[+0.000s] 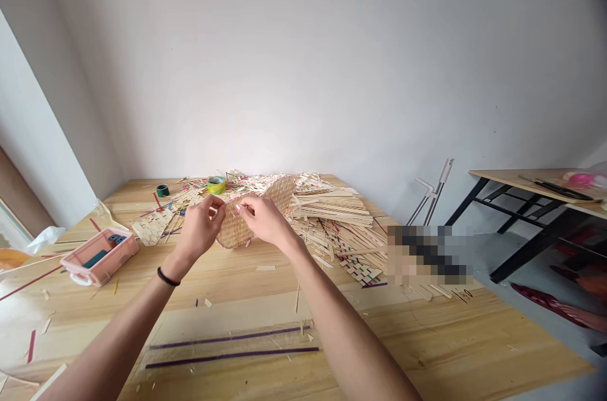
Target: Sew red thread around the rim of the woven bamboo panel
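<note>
A pale woven-strip piece [232, 234], rounded at its lower end and patterned with small reddish marks, is held up tilted above the table. Its upper part [283, 191] shows behind my right hand [265, 219]. The thumb and forefinger of that hand are pinched at the piece's upper edge. My left hand [202, 225], with a black band on the wrist, is closed in a pinch just beside the left edge of the piece. Whatever lies between its fingertips is too small to make out.
Loose pale strips [332, 206] pile up behind and right of my hands. A pink basket [102, 260], a green-yellow tape roll [216, 184] and a dark green roll [162, 190] stand around. Two purple strips [232, 358] lie in front. Another table [526, 185] is at right.
</note>
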Demonstrator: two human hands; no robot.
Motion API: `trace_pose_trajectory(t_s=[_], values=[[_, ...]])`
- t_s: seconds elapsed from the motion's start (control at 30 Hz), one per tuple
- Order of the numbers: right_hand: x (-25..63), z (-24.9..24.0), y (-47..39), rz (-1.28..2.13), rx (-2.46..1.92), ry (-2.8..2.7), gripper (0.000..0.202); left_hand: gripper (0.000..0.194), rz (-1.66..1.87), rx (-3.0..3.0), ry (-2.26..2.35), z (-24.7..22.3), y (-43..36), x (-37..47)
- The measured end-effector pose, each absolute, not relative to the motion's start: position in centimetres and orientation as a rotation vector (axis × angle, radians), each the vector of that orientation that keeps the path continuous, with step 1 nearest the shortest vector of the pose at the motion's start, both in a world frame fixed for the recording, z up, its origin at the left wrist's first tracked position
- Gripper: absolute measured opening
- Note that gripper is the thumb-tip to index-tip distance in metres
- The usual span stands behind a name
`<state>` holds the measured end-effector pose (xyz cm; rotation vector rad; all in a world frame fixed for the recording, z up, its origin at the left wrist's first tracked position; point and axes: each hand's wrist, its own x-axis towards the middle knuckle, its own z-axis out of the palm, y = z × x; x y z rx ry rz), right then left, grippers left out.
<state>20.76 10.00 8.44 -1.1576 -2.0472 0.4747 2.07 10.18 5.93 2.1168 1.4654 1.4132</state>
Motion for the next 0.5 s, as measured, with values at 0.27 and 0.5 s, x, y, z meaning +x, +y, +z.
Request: trace_pose_trajectory(t_s=[0.27, 0.5], values=[[20.90, 8.54, 9.66, 0.553, -1.146, -2.080, 0.016, 0.024, 1.415, 2.123, 1.459, 5.92, 10.23, 2.07], [20.92, 8.53, 9.58, 0.582, -1.157, -2.100, 0.012, 0.024, 1.426, 2.133, 1.438, 5.89, 10.35, 2.10]])
